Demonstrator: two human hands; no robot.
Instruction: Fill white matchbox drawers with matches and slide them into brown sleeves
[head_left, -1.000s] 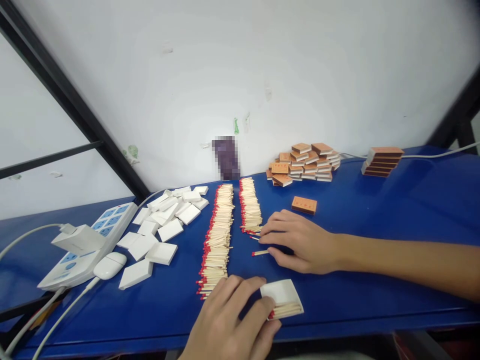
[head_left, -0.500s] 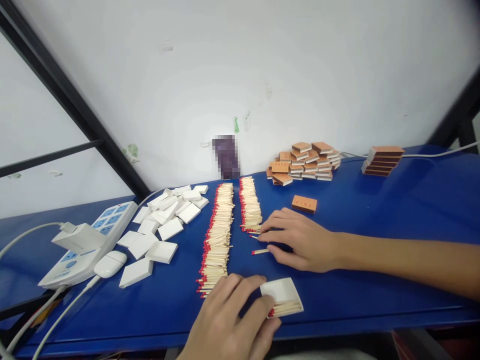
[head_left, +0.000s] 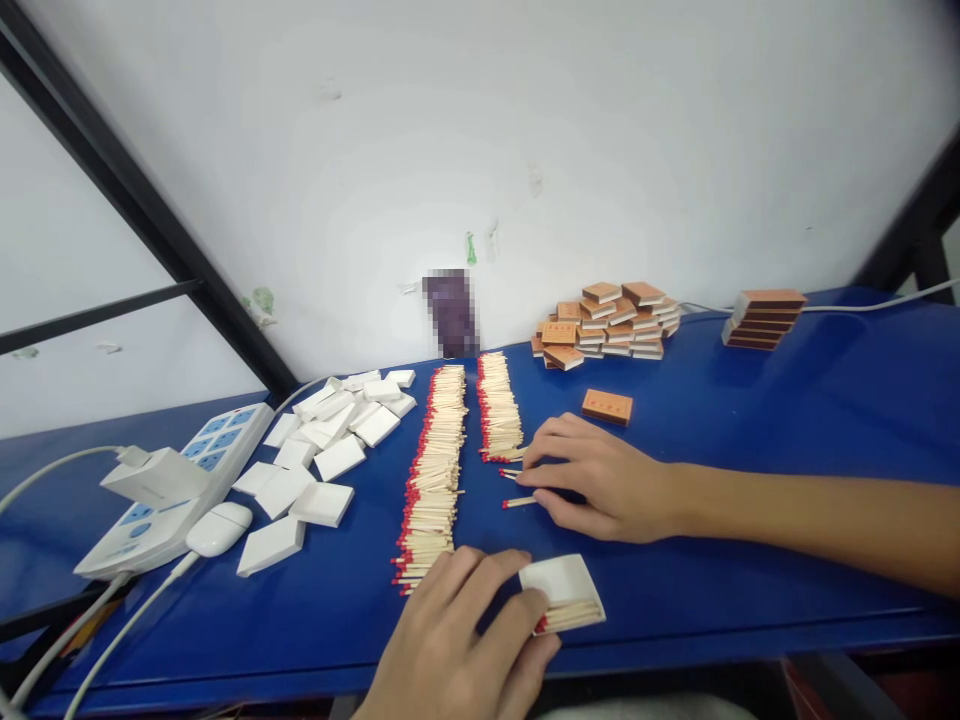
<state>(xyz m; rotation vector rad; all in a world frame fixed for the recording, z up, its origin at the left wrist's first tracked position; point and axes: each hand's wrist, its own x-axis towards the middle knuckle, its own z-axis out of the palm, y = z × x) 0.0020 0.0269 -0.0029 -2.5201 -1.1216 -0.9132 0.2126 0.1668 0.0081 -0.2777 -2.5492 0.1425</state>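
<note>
On tabletop (head_left: 750,420) | left hand (head_left: 461,635): grasping one tray (head_left: 559,576) | right hand (head_left: 592,480): unclenched at two matches (head_left: 518,502)

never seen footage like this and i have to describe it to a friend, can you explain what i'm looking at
There is no machine here, just a person's two bare hands, seen from one camera worn on their head, looking forward and down. The left hand holds a small white tray with some matches inside. The right hand rests by loose matches; whether it grips any is hard to tell. On the blue table lie two rows of red-tipped matches, a heap of white trays on the left, and orange matchbox covers on the right. A white power strip sits at far left.
</note>
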